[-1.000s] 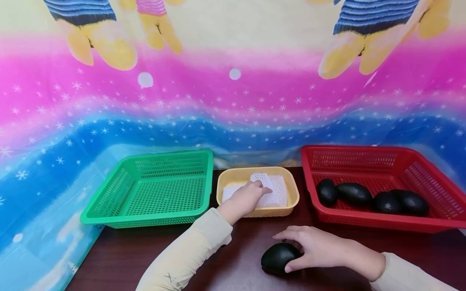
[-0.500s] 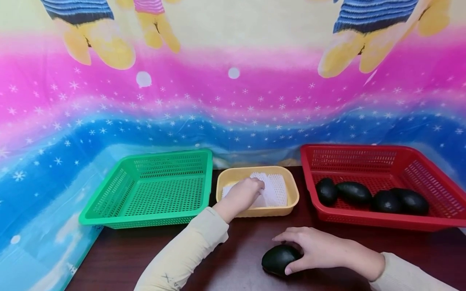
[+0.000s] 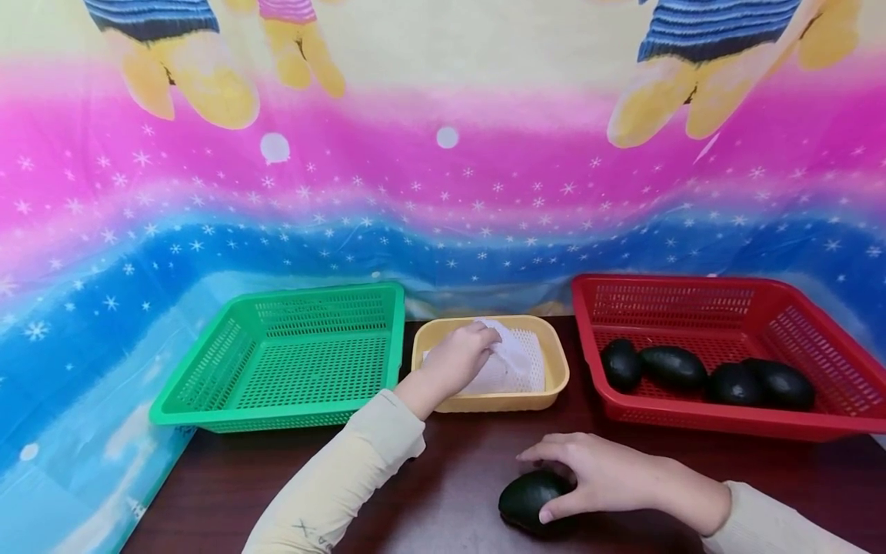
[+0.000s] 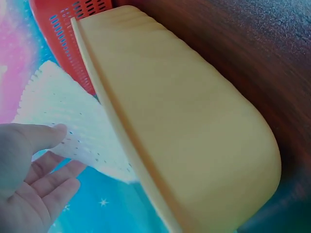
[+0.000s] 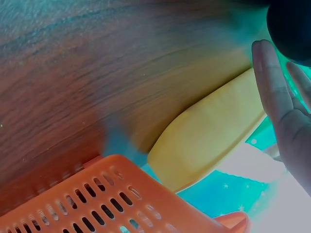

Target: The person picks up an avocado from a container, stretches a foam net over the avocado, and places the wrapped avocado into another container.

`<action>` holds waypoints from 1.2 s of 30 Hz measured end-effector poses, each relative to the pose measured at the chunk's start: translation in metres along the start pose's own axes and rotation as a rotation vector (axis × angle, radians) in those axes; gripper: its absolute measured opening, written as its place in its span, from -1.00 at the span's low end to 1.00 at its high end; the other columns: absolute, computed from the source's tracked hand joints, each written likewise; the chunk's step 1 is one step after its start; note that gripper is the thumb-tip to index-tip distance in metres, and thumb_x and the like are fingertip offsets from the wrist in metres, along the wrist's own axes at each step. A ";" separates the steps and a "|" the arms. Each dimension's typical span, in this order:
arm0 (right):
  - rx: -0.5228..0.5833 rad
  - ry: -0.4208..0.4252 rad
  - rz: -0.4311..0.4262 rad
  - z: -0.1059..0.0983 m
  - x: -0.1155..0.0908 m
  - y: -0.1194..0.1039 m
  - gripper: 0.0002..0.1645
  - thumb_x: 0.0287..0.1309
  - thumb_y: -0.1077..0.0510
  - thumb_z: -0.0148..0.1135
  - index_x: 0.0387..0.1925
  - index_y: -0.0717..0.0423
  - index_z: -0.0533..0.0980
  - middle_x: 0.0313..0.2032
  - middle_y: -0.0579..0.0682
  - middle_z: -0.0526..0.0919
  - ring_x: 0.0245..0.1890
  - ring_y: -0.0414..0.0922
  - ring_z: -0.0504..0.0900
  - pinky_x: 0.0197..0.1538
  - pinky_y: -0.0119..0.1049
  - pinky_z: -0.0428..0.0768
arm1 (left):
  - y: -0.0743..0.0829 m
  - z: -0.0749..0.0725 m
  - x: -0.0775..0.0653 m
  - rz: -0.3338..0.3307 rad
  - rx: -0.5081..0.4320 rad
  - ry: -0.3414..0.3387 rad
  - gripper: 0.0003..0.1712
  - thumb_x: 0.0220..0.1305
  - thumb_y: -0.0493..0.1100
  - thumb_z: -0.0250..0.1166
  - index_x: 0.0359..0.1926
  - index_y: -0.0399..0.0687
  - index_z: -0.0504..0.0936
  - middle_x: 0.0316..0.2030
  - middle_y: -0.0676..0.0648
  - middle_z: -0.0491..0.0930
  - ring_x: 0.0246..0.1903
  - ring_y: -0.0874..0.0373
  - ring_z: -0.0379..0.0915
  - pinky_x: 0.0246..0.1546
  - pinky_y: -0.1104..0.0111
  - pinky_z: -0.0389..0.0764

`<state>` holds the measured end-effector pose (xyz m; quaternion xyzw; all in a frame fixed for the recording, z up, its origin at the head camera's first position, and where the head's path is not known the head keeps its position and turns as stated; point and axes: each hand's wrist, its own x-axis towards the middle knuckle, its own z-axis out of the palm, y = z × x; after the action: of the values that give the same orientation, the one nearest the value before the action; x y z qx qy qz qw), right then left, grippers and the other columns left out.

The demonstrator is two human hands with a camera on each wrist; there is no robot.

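My left hand (image 3: 457,362) is over the yellow tub (image 3: 498,402), pinching a white foam fruit net (image 4: 73,121) between thumb and fingers. The net's upper edge rises above the tub's far rim, and more white netting (image 3: 531,362) lies behind it in the tub. On the near part of the table, my right hand (image 3: 609,473) holds a dark avocado (image 3: 529,500), thumb against its front side and fingers arched round the back. In the right wrist view, the avocado (image 5: 294,31) shows only partly at the upper right corner.
At the left stands a green plastic basket (image 3: 277,419) with nothing in it. A red basket (image 3: 727,423) on the right holds several dark avocados (image 3: 671,368). The dark wooden table (image 3: 443,492) meets a printed cloth (image 3: 443,192) hung behind.
My left hand has gripped a foam net and raised it a little, so its top edge stands higher at the tub's far rim. The right hand and avocado have barely moved.
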<state>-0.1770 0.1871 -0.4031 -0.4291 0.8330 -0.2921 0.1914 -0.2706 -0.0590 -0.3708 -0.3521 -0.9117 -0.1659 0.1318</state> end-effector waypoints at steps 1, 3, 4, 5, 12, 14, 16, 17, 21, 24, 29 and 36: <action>-0.002 -0.001 -0.006 0.000 0.000 0.000 -0.25 0.19 -0.29 0.42 0.28 0.03 0.55 0.06 -0.21 0.62 -0.13 -0.37 0.51 -0.11 -0.35 0.60 | 0.000 -0.002 0.000 -0.006 -0.013 0.003 -0.80 0.47 -0.31 0.24 0.00 -0.15 0.72 -0.07 -0.09 0.69 -0.03 0.07 0.64 0.01 0.32 0.62; -0.005 -0.004 -0.012 0.001 0.000 0.000 -0.25 0.20 -0.29 0.41 0.28 0.03 0.55 0.07 -0.19 0.62 -0.11 -0.37 0.51 -0.10 -0.35 0.60 | 0.002 -0.005 -0.001 -0.014 -0.043 0.004 -0.79 0.49 -0.29 0.23 0.03 -0.15 0.72 -0.04 -0.09 0.68 -0.01 0.07 0.63 0.04 0.32 0.61; -0.007 -0.005 -0.013 0.001 0.000 0.000 -0.25 0.20 -0.29 0.41 0.28 0.03 0.55 0.07 -0.18 0.62 -0.11 -0.37 0.51 -0.10 -0.35 0.60 | 0.003 -0.006 -0.002 -0.019 -0.055 0.001 -0.79 0.49 -0.27 0.24 0.05 -0.15 0.71 -0.03 -0.09 0.67 0.00 0.07 0.63 0.05 0.31 0.61; -0.007 -0.006 -0.011 0.001 0.000 0.000 -0.25 0.20 -0.29 0.41 0.28 0.02 0.55 0.07 -0.19 0.62 -0.12 -0.36 0.51 -0.10 -0.35 0.60 | 0.004 -0.008 -0.002 -0.021 -0.061 0.000 -0.78 0.49 -0.27 0.24 0.06 -0.15 0.71 -0.02 -0.08 0.67 0.00 0.08 0.63 0.05 0.31 0.61; 0.029 -0.023 -0.011 0.000 -0.001 0.000 -0.27 0.21 -0.26 0.42 0.29 0.02 0.54 0.05 -0.23 0.62 -0.19 -0.36 0.52 -0.17 -0.36 0.61 | 0.013 -0.018 -0.010 0.000 -0.037 0.008 -0.75 0.46 -0.23 0.29 0.10 -0.13 0.69 -0.04 -0.08 0.63 -0.05 0.06 0.62 0.03 0.30 0.62; 0.032 -0.025 -0.022 0.000 -0.002 -0.001 -0.27 0.22 -0.26 0.41 0.29 0.03 0.54 0.05 -0.24 0.61 -0.19 -0.36 0.52 -0.18 -0.37 0.60 | 0.015 -0.019 -0.013 0.006 -0.032 0.016 -0.75 0.45 -0.23 0.30 0.10 -0.13 0.70 -0.06 -0.07 0.63 -0.08 0.06 0.61 0.01 0.30 0.63; 0.028 -0.027 -0.031 0.000 -0.003 -0.001 -0.28 0.23 -0.26 0.40 0.29 0.03 0.54 0.04 -0.25 0.61 -0.19 -0.36 0.52 -0.18 -0.38 0.60 | 0.016 -0.019 -0.016 0.016 -0.030 0.026 -0.76 0.44 -0.23 0.31 0.07 -0.12 0.71 -0.09 -0.07 0.62 -0.11 0.07 0.60 -0.03 0.30 0.63; 0.027 -0.027 -0.033 0.000 -0.003 -0.001 -0.28 0.23 -0.25 0.40 0.29 0.03 0.54 0.04 -0.25 0.61 -0.19 -0.36 0.52 -0.18 -0.38 0.60 | 0.016 -0.019 -0.018 0.022 -0.029 0.032 -0.77 0.43 -0.24 0.32 0.06 -0.13 0.71 -0.11 -0.07 0.62 -0.13 0.08 0.60 -0.04 0.31 0.64; 0.037 -0.025 -0.019 -0.001 -0.003 -0.003 -0.29 0.25 -0.25 0.38 0.29 0.03 0.54 0.05 -0.21 0.62 -0.16 -0.36 0.55 -0.14 -0.36 0.63 | 0.017 -0.022 -0.024 0.042 -0.034 0.045 -0.79 0.41 -0.27 0.33 0.03 -0.14 0.72 -0.12 -0.07 0.62 -0.15 0.09 0.60 -0.06 0.32 0.64; 0.039 -0.008 -0.007 -0.004 -0.003 -0.006 -0.29 0.27 -0.25 0.36 0.30 0.04 0.54 0.07 -0.16 0.63 -0.12 -0.34 0.58 -0.12 -0.34 0.65 | 0.018 -0.026 -0.029 0.047 -0.044 0.048 -0.78 0.40 -0.28 0.33 0.03 -0.14 0.72 -0.12 -0.07 0.61 -0.15 0.09 0.59 -0.05 0.33 0.64; 0.028 0.047 0.022 -0.014 -0.005 -0.014 -0.32 0.30 -0.24 0.35 0.30 0.02 0.54 0.08 -0.09 0.63 -0.12 -0.29 0.61 -0.13 -0.32 0.68 | 0.021 -0.033 -0.037 0.085 -0.059 0.090 -0.79 0.38 -0.31 0.34 0.01 -0.13 0.72 -0.15 -0.06 0.59 -0.18 0.12 0.58 -0.08 0.34 0.64; -0.002 0.210 -0.018 -0.027 -0.006 -0.027 -0.53 0.34 -0.10 0.36 0.19 -0.05 0.62 -0.01 -0.20 0.67 -0.16 -0.33 0.64 -0.16 -0.29 0.71 | 0.024 -0.040 -0.049 0.094 -0.066 0.110 -0.79 0.33 -0.29 0.40 -0.03 -0.08 0.73 -0.19 -0.02 0.58 -0.25 0.18 0.53 -0.16 0.42 0.63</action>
<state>-0.1724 0.1882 -0.3645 -0.4039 0.8447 -0.3366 0.1000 -0.2136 -0.0875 -0.3469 -0.3887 -0.8797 -0.2084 0.1777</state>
